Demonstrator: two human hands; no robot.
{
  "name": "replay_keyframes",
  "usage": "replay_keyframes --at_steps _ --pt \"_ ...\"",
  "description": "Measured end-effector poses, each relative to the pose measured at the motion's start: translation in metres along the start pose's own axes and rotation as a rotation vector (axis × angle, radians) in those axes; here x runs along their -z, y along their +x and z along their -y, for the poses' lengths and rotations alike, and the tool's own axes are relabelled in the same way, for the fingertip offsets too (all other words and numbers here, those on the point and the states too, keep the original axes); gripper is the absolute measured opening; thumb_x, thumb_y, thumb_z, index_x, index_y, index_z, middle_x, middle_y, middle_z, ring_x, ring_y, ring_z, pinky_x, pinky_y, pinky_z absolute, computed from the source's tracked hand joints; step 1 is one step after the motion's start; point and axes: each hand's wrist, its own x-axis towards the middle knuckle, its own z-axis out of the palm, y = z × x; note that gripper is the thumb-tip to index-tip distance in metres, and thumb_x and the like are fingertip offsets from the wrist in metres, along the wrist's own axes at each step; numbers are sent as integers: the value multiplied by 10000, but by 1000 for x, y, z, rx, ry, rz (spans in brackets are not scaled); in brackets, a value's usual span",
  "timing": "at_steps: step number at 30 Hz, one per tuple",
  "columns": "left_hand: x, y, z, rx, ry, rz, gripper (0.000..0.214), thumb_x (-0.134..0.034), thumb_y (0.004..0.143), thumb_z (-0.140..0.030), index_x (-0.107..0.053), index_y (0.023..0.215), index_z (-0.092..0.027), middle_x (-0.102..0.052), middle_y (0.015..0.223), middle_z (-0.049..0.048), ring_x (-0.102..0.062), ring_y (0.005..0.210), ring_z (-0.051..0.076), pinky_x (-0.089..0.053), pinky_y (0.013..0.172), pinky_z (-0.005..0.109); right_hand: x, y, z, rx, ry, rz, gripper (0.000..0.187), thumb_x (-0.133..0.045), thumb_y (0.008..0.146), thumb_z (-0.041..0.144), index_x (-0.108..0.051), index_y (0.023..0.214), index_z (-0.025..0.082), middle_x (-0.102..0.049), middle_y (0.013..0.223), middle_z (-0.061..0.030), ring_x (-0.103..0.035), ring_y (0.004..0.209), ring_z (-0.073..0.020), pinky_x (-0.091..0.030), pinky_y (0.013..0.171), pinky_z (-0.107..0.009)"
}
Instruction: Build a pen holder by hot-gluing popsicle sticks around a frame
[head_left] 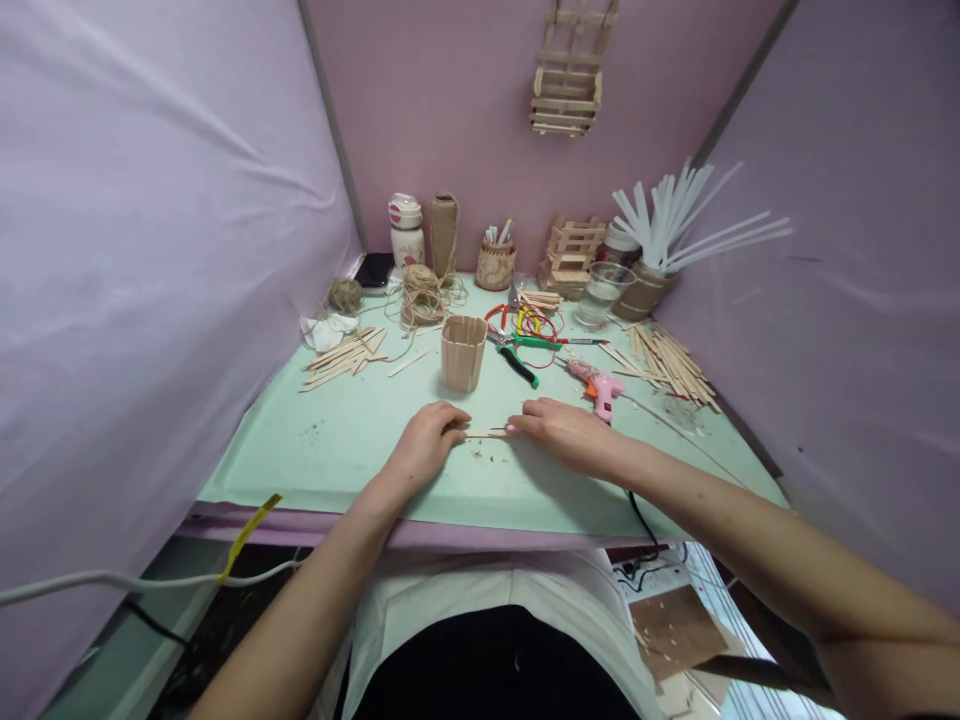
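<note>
A thin wooden craft stick (484,434) lies low over the green tabletop between my two hands. My left hand (429,442) has its fingers closed at the stick's left end. At the other end, my right hand (559,432) is closed with its fingertips on the stick. A small pink spot and a thin dark tip show at the right fingertips; I cannot make out what they belong to. Just beyond my hands stands a cup made of craft sticks (463,355), upright and apart from them.
A pink glue gun (598,387) lies to the right, its cord trailing. Pliers (517,365) lie behind the cup. Loose craft sticks form piles at left (345,358) and right (675,365). Twine (421,297), a clear water cup (600,295) and white glue sticks (671,215) stand behind.
</note>
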Motion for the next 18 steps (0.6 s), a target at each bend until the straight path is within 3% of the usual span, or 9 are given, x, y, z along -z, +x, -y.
replay_keyframes --at_steps 6,18 --pt "3 0 8 -43 39 18 113 -601 824 -149 -707 856 -168 -650 872 48 -574 886 190 -431 843 323 -4 9 8 40 -17 -17 281 -374 991 323 -609 1035 174 -596 903 -67 -522 839 -180 -293 620 -263" --pt "-7 -2 16 -59 58 -50 128 -629 822 -179 -748 867 -191 -647 852 44 -566 856 175 -441 797 298 -5 18 18 40 -39 -1 287 -369 994 308 -606 1069 166 -601 941 -85 -536 852 -176 -339 665 -260"
